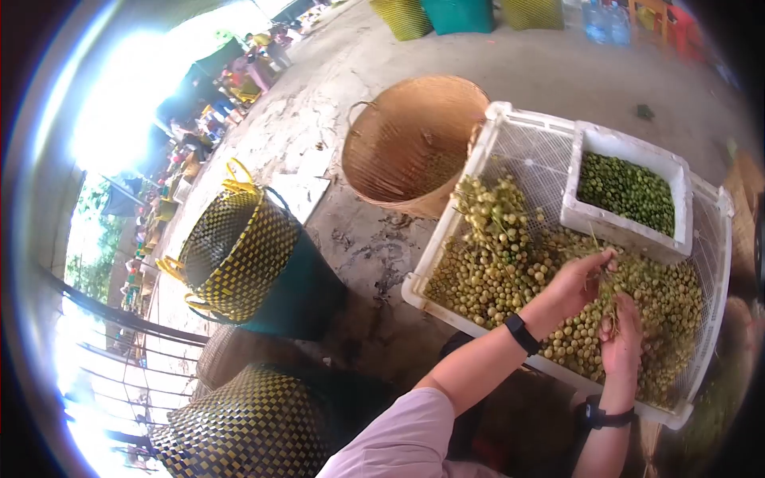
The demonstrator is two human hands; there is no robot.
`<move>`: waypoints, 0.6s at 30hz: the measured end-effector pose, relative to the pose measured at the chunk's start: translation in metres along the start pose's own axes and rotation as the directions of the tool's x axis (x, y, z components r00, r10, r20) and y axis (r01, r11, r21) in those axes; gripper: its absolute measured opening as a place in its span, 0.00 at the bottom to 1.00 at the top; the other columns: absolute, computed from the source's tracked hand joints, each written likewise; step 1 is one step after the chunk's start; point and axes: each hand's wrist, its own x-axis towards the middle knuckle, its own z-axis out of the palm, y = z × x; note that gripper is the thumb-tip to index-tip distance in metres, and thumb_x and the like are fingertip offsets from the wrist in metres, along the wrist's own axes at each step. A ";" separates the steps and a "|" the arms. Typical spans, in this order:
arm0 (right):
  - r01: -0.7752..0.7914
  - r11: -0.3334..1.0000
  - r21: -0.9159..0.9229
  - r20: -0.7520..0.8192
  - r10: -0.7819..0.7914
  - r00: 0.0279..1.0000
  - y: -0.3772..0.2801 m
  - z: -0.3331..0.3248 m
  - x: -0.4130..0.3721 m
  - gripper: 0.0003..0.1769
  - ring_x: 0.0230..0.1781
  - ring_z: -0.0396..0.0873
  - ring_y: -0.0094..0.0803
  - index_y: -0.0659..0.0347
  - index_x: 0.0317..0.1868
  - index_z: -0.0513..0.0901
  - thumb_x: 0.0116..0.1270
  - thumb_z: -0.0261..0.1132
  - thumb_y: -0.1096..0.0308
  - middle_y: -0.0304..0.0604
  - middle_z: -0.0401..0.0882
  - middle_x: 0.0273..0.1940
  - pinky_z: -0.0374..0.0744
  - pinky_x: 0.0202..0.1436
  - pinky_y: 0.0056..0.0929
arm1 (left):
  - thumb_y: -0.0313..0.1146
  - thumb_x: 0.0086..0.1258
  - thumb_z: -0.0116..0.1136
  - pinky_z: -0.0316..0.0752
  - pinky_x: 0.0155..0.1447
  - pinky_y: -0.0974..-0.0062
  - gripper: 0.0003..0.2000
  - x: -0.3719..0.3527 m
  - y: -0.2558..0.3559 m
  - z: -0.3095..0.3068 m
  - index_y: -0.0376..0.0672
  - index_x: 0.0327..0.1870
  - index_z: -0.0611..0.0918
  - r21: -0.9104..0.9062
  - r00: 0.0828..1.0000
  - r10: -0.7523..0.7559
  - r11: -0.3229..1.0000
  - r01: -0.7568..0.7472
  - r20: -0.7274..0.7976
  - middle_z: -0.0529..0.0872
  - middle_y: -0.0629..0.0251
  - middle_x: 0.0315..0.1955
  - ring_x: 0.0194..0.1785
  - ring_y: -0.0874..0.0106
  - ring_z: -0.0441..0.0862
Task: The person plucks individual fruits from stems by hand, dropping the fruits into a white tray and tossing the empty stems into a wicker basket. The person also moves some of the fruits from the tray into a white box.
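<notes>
A white mesh tray holds many small round yellow-green fruits, loose across its near half. My left hand is over the fruits, its fingers closed in a pinch on a thin fruit stem. Close beside it, my right hand has curled fingers at the lower stem strands; what exactly they grip is too small to make out. Fruits still on their stems form a bunch at the tray's left side. A white foam box of small dark green fruits sits in the tray's far right part.
A round woven basket stands behind the tray's left corner. To the left are a yellow-and-black woven basket on a green container and another checked basket. More baskets and water bottles stand farther back. People are in the distance.
</notes>
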 end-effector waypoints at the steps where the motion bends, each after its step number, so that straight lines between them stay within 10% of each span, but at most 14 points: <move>1: -0.020 1.000 -0.004 -0.029 0.019 0.999 0.001 0.003 0.000 0.08 0.23 0.64 0.14 0.55 0.47 0.79 0.71 0.62 0.62 0.27 0.72 0.30 0.59 0.23 0.15 | 0.41 0.70 0.60 0.58 0.26 0.83 0.10 0.000 0.002 -0.001 0.49 0.45 0.83 0.040 0.999 0.016 0.999 -0.015 -0.037 0.83 0.77 0.33 0.30 0.85 0.72; 7: -0.068 0.995 0.075 0.047 0.065 0.997 -0.006 0.008 -0.005 0.09 0.22 0.64 0.15 0.57 0.48 0.79 0.71 0.62 0.64 0.34 0.76 0.31 0.60 0.22 0.15 | 0.40 0.70 0.60 0.74 0.29 0.84 0.12 -0.005 0.001 0.003 0.45 0.48 0.80 0.135 0.985 0.100 0.988 -0.080 -0.144 0.81 0.72 0.32 0.31 0.80 0.78; 11: -0.120 0.988 0.098 0.131 0.107 0.986 -0.002 0.002 -0.001 0.14 0.23 0.66 0.16 0.57 0.50 0.78 0.74 0.58 0.57 0.37 0.80 0.36 0.62 0.24 0.14 | 0.36 0.73 0.55 0.74 0.33 0.83 0.06 0.004 -0.001 -0.002 0.47 0.36 0.75 -0.337 0.994 -0.067 0.937 0.092 0.084 0.76 0.73 0.26 0.29 0.79 0.76; 15: -0.087 0.995 0.053 0.232 0.073 0.970 -0.002 0.002 0.000 0.15 0.23 0.64 0.13 0.57 0.47 0.79 0.73 0.59 0.54 0.33 0.79 0.35 0.62 0.25 0.13 | 0.39 0.74 0.52 0.75 0.37 0.70 0.08 0.004 -0.004 -0.007 0.45 0.38 0.77 -0.280 0.989 -0.027 0.958 0.066 0.143 0.77 0.71 0.29 0.31 0.77 0.77; 16: -0.064 0.998 0.014 0.240 0.059 0.969 -0.001 0.001 0.000 0.15 0.23 0.64 0.13 0.57 0.46 0.79 0.73 0.60 0.54 0.32 0.79 0.35 0.62 0.25 0.12 | 0.34 0.73 0.56 0.74 0.31 0.88 0.09 0.002 -0.005 -0.004 0.43 0.48 0.74 -0.283 0.996 -0.006 0.959 0.032 0.093 0.75 0.72 0.34 0.34 0.82 0.73; 18: -0.061 0.998 0.025 0.241 0.053 0.969 -0.001 0.000 -0.001 0.14 0.23 0.63 0.12 0.57 0.45 0.79 0.73 0.61 0.56 0.31 0.78 0.34 0.61 0.25 0.12 | 0.34 0.73 0.56 0.75 0.33 0.87 0.09 0.004 -0.005 -0.005 0.43 0.48 0.74 -0.342 0.993 0.000 0.939 0.040 0.116 0.75 0.71 0.34 0.34 0.81 0.73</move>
